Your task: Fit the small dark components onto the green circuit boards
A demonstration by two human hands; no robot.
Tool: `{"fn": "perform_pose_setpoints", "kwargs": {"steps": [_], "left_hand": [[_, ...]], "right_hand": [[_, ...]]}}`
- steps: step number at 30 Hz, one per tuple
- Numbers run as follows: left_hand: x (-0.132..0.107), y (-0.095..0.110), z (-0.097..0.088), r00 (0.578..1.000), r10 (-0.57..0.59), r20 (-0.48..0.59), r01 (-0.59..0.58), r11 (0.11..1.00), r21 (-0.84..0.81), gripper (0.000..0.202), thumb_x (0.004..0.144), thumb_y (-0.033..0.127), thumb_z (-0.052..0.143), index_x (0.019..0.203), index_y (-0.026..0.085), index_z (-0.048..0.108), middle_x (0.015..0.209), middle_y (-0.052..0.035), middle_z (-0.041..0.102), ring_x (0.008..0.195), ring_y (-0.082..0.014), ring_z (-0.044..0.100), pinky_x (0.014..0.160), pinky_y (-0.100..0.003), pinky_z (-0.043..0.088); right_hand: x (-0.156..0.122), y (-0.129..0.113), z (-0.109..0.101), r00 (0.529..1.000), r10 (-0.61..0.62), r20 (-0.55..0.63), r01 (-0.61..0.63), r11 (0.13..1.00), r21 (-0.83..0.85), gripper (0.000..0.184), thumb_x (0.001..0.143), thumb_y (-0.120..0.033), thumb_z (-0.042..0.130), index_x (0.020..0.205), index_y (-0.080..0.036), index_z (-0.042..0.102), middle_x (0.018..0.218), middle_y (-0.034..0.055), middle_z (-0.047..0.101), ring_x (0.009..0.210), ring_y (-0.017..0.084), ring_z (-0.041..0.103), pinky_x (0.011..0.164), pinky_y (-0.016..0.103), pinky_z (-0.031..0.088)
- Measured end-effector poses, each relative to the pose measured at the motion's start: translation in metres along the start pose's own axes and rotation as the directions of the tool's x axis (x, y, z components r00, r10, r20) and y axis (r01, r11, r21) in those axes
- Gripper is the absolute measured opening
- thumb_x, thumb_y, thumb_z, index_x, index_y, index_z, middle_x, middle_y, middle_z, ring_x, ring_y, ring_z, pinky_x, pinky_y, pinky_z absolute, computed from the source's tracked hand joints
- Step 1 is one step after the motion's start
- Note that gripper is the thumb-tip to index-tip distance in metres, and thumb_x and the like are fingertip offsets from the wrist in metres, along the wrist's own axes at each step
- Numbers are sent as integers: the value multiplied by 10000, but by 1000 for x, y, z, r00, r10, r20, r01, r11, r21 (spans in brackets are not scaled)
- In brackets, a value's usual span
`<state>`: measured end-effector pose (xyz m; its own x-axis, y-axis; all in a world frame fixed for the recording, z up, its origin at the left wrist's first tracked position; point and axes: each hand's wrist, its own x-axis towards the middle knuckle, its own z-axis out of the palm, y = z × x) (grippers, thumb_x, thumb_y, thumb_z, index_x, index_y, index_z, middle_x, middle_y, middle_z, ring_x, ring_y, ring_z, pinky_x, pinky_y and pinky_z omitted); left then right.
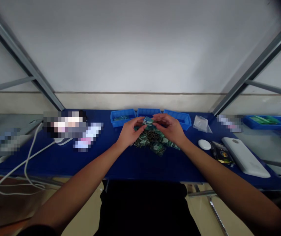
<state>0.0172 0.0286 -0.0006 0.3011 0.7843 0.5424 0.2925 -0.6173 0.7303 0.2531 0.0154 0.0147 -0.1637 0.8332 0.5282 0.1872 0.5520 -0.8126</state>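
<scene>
Over the middle of the blue table, my left hand (pixel 132 130) and my right hand (pixel 170 128) face each other, fingers curled inward. Between their fingertips is a small shiny green packet (pixel 148 121), gripped from both sides; its contents are too small to make out. Right beneath lies a loose pile (pixel 152 137) of similar green pieces mixed with thin brownish sticks. One flat green packet (pixel 158 149) rests at the pile's front edge. Behind my hands stand a left blue bin (pixel 119 123) with some pieces inside, a middle blue bin (pixel 149 110) and a right blue bin (pixel 186 120).
To the right are a clear plastic bag (pixel 201 124), a round white case (pixel 204 144), a black packet (pixel 221 152) and a long white device (pixel 246 157). White cables (pixel 28 157) hang at the left. A blue tray (pixel 253 123) holds green pieces at far right. Metal posts flank the table.
</scene>
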Motion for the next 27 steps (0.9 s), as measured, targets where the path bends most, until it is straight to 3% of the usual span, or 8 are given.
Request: {"fn": "perform_pose_setpoints", "kwargs": {"steps": [4,9,13,17,19,23,27], "left_hand": [[1,-8,4,998,-53,-21,49,988,-147,252,954,390,757,1126,207,737,1043,-78,807,964,-241,797,936,-421,650],[-1,-3,4,999,-42,14,44,978,-202,262,945,394,770,1120,202,738,1042,-78,798,943,-227,785,907,-386,640],[-1,4,3,997,-50,66,64,973,-222,300,948,430,768,1140,201,742,1023,-83,792,911,-226,769,847,-373,634],[0,6,2,996,-54,68,69,970,-234,276,946,430,770,1097,199,758,1053,-90,793,944,-232,762,887,-391,625],[1,6,2,995,-68,72,86,957,-278,305,938,432,779,1135,201,748,1054,-87,792,954,-232,761,898,-393,622],[2,8,0,993,-87,73,106,943,-316,521,931,403,795,1399,226,649,978,-57,772,852,-196,739,825,-352,613],[2,11,0,994,-88,65,104,945,-309,567,922,403,806,1431,229,624,955,-48,766,801,-179,723,773,-327,608]], "right_hand": [[0,3,4,997,56,48,-59,996,68,416,867,-378,852,1239,-271,699,1099,43,793,1020,219,768,983,439,635],[0,5,3,980,155,126,-170,978,120,359,825,-475,878,1057,-235,745,983,32,801,878,195,756,872,391,637],[0,0,2,974,152,167,-178,973,148,333,821,-458,887,1027,-233,752,964,24,796,865,178,749,854,363,625],[1,-4,3,969,178,170,-207,964,168,377,789,-463,913,1050,-245,753,914,10,791,803,172,742,798,356,630],[1,-5,3,972,182,150,-208,960,187,381,782,-475,917,1041,-249,753,896,4,789,767,168,735,781,358,631],[1,-6,4,970,194,144,-219,958,187,350,804,-501,897,1003,-249,757,877,0,779,715,160,719,736,348,624],[1,-4,5,965,207,161,-236,953,188,375,796,-516,901,1027,-259,754,889,7,792,734,172,728,758,366,632]]}}
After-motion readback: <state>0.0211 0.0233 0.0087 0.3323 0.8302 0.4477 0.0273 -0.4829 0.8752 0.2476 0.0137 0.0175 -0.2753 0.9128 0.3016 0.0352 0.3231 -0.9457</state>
